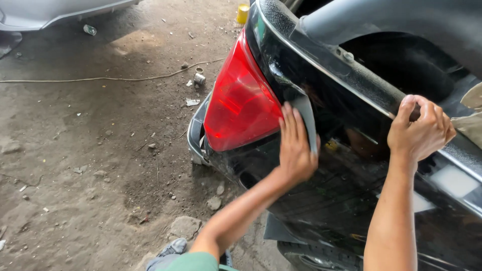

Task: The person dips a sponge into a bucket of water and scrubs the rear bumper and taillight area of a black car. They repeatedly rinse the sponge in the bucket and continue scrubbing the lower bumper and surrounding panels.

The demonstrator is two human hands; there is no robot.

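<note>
"Where is the thin grey sheet of sanding paper [306, 120]?"

"Under the left hand [296, 150]. The hand presses it flat on the shiny black car body [351, 190], just beside the big red tail light [238, 105]."

"And the right hand [419, 128]?"

"It is curled tight over the black edge of the open boot [346, 75], well apart from the paper."

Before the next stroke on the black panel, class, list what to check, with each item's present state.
1. Left hand flat on the grey sanding sheet: ok.
2. Sheet pressed against the black car panel: ok.
3. Right hand gripping the panel's upper edge: ok.
4. Sheet off the red tail light: ok, though it lies right beside it.
5. Sheet's grit unworn: cannot tell.
6. Dirt ground free of loose stones underfoot: not ok.
</note>
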